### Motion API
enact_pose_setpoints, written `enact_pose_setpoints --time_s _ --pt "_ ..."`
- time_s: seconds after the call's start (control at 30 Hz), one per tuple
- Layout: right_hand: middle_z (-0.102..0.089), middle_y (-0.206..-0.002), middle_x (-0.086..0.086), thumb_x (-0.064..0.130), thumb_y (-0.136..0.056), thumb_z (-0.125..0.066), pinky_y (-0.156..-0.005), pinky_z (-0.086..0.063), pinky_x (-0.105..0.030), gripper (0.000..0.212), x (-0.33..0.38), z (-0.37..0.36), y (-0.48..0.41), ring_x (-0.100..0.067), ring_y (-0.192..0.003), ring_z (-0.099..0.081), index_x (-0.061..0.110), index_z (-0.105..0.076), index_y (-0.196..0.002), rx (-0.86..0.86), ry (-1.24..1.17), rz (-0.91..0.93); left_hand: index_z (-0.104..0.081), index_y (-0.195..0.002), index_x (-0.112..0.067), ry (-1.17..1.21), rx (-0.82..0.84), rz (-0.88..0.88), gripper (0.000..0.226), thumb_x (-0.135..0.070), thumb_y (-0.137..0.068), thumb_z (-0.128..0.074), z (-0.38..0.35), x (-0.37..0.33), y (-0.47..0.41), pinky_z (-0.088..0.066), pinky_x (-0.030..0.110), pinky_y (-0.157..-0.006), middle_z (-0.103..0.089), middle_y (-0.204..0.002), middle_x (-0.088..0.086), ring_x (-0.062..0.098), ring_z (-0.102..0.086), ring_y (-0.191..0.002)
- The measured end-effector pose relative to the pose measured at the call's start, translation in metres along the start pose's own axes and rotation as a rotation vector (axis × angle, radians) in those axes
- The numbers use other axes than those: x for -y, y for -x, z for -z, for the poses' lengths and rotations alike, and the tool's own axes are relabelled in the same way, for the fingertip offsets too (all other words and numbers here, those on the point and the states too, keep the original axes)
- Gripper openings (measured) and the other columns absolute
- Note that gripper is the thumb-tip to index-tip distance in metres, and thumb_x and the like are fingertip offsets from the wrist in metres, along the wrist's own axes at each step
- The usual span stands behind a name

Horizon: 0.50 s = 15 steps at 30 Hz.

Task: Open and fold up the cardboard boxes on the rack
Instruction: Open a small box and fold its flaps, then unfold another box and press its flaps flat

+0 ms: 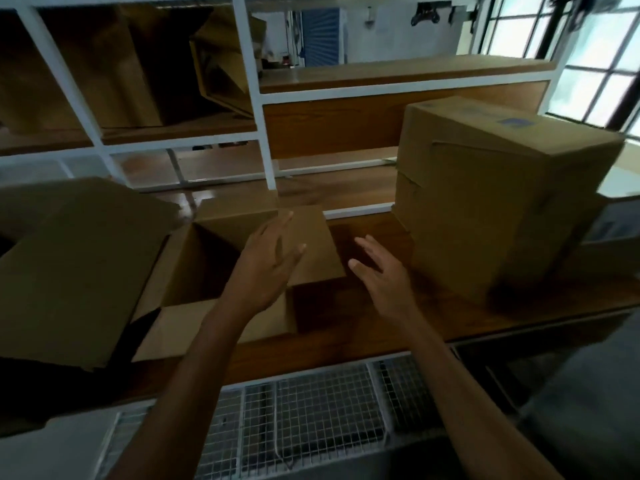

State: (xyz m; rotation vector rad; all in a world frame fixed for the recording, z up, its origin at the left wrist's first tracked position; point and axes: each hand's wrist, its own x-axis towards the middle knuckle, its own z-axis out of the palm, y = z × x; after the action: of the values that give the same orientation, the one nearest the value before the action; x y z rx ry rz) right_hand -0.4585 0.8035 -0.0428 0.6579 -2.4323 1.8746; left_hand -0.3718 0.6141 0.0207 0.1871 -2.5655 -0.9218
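Your left hand (266,268) was over the right flap (320,244) of the open box (187,271), centre-left of frame, fingers straight, gripping nothing; can't tell if it touched the flap. Your right hand (381,275) was just beside it over the bare shelf (398,327), fingers spread, also holding nothing. The open box sat on that shelf with its top flaps out and its big flap (79,271) spread toward the left edge: opened but not flattened, so half done by my read. The closed box (502,202), right of frame, stood near your right hand and looked unopened. The upper-left compartment held brown cardboard (138,71), possibly collapsed, too dark to be sure. Judged roughly midway: one flatten plus one whole box left
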Motion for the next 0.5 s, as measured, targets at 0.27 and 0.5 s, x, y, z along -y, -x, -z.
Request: enact_pose_setpoints --time_s 0.27,0.5 --pt "-0.058 -0.133 0.004 0.045 -0.087 -0.059 -0.087 -0.053 -0.023 0.050 -0.036 0.147 0.100 -0.008 -0.119 -0.057 0.023 -0.058 -0.132 -0.179 -0.090 -0.043 -0.047 -0.140 -0.028 0.408 -0.045 0.022 0.046 -0.036 -0.096 -0.055 -0.140 -0.118 0.073 -0.048 0.035 -0.102 -0.053 -0.140 -0.005 0.007 -0.051 -0.126" --pt "-0.059 -0.127 0.005 0.035 -0.095 -0.059 -0.078 -0.049 -0.012 0.034 -0.056 0.229 0.138 -0.003 -0.112 -0.057 0.031 -0.058 -0.129 -0.231 -0.017 -0.058 -0.048 -0.139 -0.026 0.389 0.068 -0.017 0.048 -0.040 -0.094 -0.054 -0.231 -0.175 0.099 -0.051 0.043 -0.097 -0.055 -0.138 -0.005 0.007 -0.053 -0.124"
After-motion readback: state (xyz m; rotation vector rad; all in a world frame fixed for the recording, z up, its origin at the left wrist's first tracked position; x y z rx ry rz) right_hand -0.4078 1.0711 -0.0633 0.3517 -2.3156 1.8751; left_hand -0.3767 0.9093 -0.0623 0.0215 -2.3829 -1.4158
